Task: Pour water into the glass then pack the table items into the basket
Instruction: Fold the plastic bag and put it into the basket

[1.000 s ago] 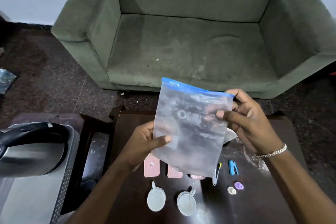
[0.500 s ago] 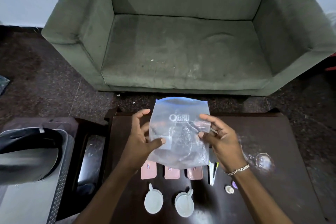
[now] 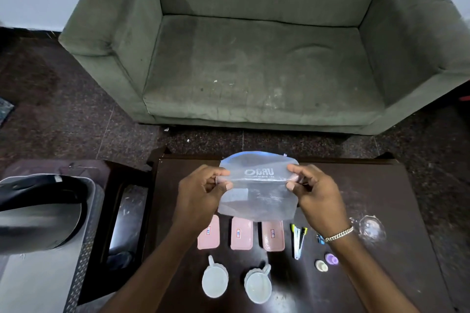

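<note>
Head view: the left hand point(image 3: 203, 192) pinches the left edge of a clear zip bag point(image 3: 258, 193) between thumb and fingers, and the right hand point(image 3: 314, 194) pinches the opposite edge the same way, so the bag hangs between them just above the dark surface point(image 3: 381, 185) with its blue-trimmed mouth turned away from the person. No basket or glass can be made out, so the bag seems to be the container; the step in hand looks like opening it for packing. Below the bag lie three pink cases point(image 3: 241, 233) in a row, clips point(image 3: 298, 239) to their right, two small round pieces point(image 3: 326, 262), and two white cups point(image 3: 236, 284) nearest the person. A kettle point(image 3: 38, 213) sits apart on the left. Next, the mouth probably needs pulling apart, then one hand freed to lift the nearest case.
</note>
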The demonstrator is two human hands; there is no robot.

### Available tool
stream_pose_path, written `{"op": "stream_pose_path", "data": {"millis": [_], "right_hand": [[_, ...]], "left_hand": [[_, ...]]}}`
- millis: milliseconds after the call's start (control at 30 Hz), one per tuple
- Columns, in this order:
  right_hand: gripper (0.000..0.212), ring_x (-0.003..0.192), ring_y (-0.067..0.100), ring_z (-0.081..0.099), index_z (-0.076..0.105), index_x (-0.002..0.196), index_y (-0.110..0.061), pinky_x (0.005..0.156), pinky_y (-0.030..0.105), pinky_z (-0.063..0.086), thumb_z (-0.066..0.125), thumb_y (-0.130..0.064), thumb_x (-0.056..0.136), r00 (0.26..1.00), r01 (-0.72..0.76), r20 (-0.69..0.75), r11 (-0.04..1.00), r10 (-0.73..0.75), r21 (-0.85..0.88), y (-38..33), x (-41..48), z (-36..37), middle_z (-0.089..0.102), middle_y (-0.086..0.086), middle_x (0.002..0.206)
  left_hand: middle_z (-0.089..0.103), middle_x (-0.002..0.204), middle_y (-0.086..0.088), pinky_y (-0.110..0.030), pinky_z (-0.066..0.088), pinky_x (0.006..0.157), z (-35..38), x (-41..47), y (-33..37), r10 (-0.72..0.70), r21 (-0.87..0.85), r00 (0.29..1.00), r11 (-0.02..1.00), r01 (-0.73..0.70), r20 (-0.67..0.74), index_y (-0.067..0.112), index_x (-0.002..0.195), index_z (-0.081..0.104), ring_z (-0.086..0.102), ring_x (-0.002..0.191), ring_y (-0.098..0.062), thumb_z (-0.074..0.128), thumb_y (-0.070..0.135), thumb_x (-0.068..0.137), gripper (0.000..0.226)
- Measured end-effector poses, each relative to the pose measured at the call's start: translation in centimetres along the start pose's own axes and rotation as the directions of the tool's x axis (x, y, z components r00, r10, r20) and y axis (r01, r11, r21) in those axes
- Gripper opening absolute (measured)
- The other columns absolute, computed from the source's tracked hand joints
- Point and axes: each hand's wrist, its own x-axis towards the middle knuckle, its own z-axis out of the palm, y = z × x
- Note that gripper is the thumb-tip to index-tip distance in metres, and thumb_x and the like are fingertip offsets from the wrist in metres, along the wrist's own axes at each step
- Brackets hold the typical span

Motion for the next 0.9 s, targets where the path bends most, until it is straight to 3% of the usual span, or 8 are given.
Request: {"op": "stream_pose_path", "data": {"millis": [133, 233, 333, 533, 633, 700, 767, 900], "right_hand": [[0.011, 0.087, 0.010, 0.057, 0.075, 0.088, -0.014, 0.079, 0.015, 0.042, 0.070, -0.004, 0.089, 0.999, 0.051, 0.015, 0.992, -0.050, -0.116, -0.6, 0.6, -0.6, 0.056, 0.005, 0.092], [0.017, 0.080, 0.010, 0.053, 0.065, 0.083, -0.007, 0.074, 0.025, 0.042, 0.062, -0.016, 0.098, 0.997, 0.034, 0.067, 0.999, -0.035, 0.014, -0.8, 1.0, -1.1, 0.056, 0.003, 0.088], [0.030, 0.067, 0.005, 0.038, 0.049, 0.080, -0.007, 0.062, 0.025, 0.035, 0.051, -0.024, 0.104, 0.997, 0.073, 0.024, 0.996, -0.074, 0.042, -1.4, 0.7, -0.1, 0.042, -0.004, 0.071], [0.012, 0.064, 0.004, 0.051, 0.051, 0.114, -0.025, 0.061, 0.020, 0.041, 0.050, -0.031, 0.104, 0.982, 0.109, -0.157, 0.994, -0.105, 0.022, -2.4, -0.7, 4.7, 0.056, -0.001, 0.073], [0.038, 0.076, 0.002, 0.057, 0.048, 0.130, -0.036, 0.071, 0.017, 0.046, 0.064, -0.037, 0.096, 0.994, 0.105, -0.037, 0.988, -0.101, 0.112, -3.0, -1.6, 7.0, 0.059, -0.008, 0.084], [0.039, 0.104, 0.010, 0.063, 0.057, 0.124, -0.034, 0.090, 0.032, 0.051, 0.075, -0.030, 0.090, 0.988, 0.096, 0.108, 0.987, -0.110, 0.126, -3.6, -2.6, 9.0, 0.064, -0.010, 0.111], [0.028, 0.107, 0.011, 0.063, 0.068, 0.107, -0.034, 0.091, 0.040, 0.052, 0.080, -0.023, 0.084, 0.969, 0.078, 0.225, 0.991, -0.101, 0.111, -4.4, -4.0, 11.9, 0.062, -0.012, 0.111], [0.027, 0.092, 0.010, 0.062, 0.079, 0.090, -0.031, 0.084, 0.018, 0.048, 0.081, -0.007, 0.080, 0.916, 0.060, 0.385, 0.989, -0.109, 0.137, -6.4, -7.7, 18.8, 0.063, -0.012, 0.097]], "left_hand": [[0.058, 0.093, 0.009, -0.024, 0.048, 0.073, -0.5, 0.7, 0.4, 0.072, 0.065, 0.997, 0.995, -0.072, 0.006, 0.022, 0.082, 0.073, 0.062, 0.085, -0.011, 0.075, 0.024, 0.087, 0.006], [0.057, 0.083, 0.012, -0.035, 0.048, 0.069, -1.3, 0.9, 0.5, 0.086, 0.016, 0.993, 0.996, -0.087, 0.087, 0.015, 0.081, 0.058, 0.056, 0.073, -0.010, 0.061, 0.036, 0.099, 0.028], [0.033, 0.061, 0.012, -0.028, 0.031, 0.053, -1.0, 0.4, 1.1, 0.067, 0.072, 0.998, 0.995, -0.069, 0.021, 0.021, 0.076, 0.035, 0.028, 0.057, -0.004, 0.053, 0.036, 0.106, 0.038], [0.053, 0.073, 0.007, -0.018, 0.037, 0.050, -1.5, -0.8, 0.6, 0.026, 0.121, 0.968, 0.993, 0.005, -0.248, 0.029, 0.094, 0.040, 0.049, 0.057, -0.013, 0.058, 0.040, 0.102, 0.023], [0.051, 0.067, 0.008, -0.015, 0.036, 0.046, -4.4, -1.8, -0.7, -0.028, 0.100, 0.943, 0.993, 0.064, -0.331, 0.033, 0.100, 0.039, 0.045, 0.051, -0.009, 0.065, 0.042, 0.098, 0.028], [0.053, 0.067, 0.007, -0.017, 0.037, 0.048, -7.4, -2.9, -1.6, -0.046, 0.134, 0.946, 0.987, 0.093, -0.321, 0.032, 0.096, 0.043, 0.047, 0.052, -0.007, 0.067, 0.045, 0.096, 0.027], [0.056, 0.067, 0.003, -0.024, 0.042, 0.052, -11.5, -4.6, -2.6, -0.082, 0.155, 0.957, 0.980, 0.128, -0.277, 0.025, 0.087, 0.049, 0.052, 0.056, -0.009, 0.069, 0.051, 0.093, 0.033], [0.068, 0.068, 0.000, -0.027, 0.048, 0.057, -21.1, -9.4, -4.9, -0.252, 0.175, 0.945, 0.941, 0.290, -0.210, 0.022, 0.080, 0.068, 0.062, 0.060, -0.012, 0.081, 0.043, 0.082, 0.025]]}}
